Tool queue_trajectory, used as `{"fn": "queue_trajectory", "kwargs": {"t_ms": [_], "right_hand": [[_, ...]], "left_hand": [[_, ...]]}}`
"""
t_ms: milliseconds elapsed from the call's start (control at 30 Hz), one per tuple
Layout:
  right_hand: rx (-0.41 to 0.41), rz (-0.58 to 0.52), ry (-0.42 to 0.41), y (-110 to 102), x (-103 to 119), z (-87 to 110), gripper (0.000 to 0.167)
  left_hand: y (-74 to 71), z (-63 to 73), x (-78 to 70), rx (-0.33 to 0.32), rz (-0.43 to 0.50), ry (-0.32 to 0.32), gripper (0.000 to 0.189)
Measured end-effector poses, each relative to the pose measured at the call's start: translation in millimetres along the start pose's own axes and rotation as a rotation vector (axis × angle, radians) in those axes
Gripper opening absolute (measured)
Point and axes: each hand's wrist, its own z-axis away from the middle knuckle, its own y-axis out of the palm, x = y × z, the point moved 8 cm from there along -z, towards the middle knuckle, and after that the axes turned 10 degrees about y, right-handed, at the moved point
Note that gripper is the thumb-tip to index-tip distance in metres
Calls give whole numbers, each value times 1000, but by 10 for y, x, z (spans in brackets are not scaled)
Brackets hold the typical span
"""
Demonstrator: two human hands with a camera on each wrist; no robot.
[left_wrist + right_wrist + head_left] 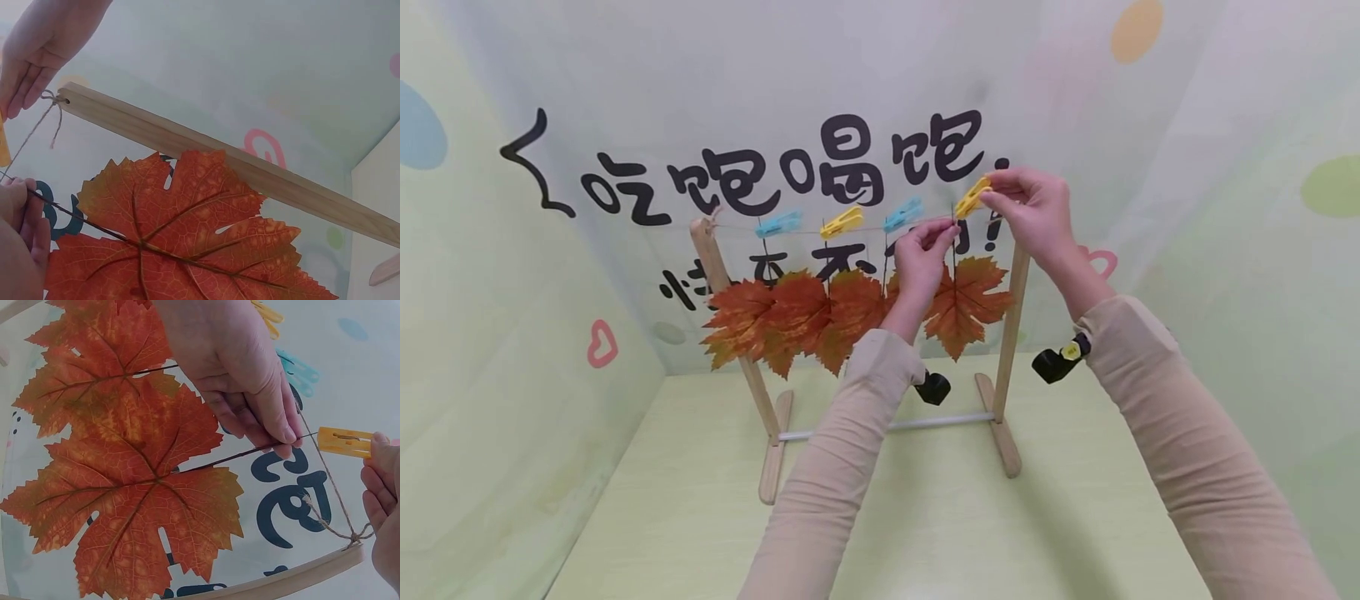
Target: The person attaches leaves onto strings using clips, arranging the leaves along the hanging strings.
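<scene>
Thumb and fingertips of my left hand (919, 265) pinch the thin dark stem (219, 462) of an orange-red maple leaf (967, 306), just below the string. The leaf hangs down from that grip, its blade fully visible in the right wrist view. By its tail end, my right hand (1039, 210) pinches a yellow clothespin (340, 443). The clothespin's nose overlaps the string (332, 481) in the right wrist view, right at the stem's tip. To the left, more maple leaves (801, 312) hang in a row, partly behind my left forearm.
Along the string sit two blue clothespins (780, 224) and another yellow clothespin (843, 222). A wooden post (1011, 333) holds the string's right end, a second post (718, 258) its left. A pale crossbar (940, 422) joins the feet on the light table (1075, 517). Behind hangs a printed backdrop (700, 75).
</scene>
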Motion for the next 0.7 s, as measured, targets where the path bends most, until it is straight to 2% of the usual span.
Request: {"fn": "queue_trajectory", "kwargs": {"t_ms": [367,700], "right_hand": [[25,32,93,68,-73,-17,26],[35,84,106,124,-60,-14,26]], "left_hand": [[-30,16,24,5,-10,-22,22],[-38,35,22,15,9,-26,21]]}}
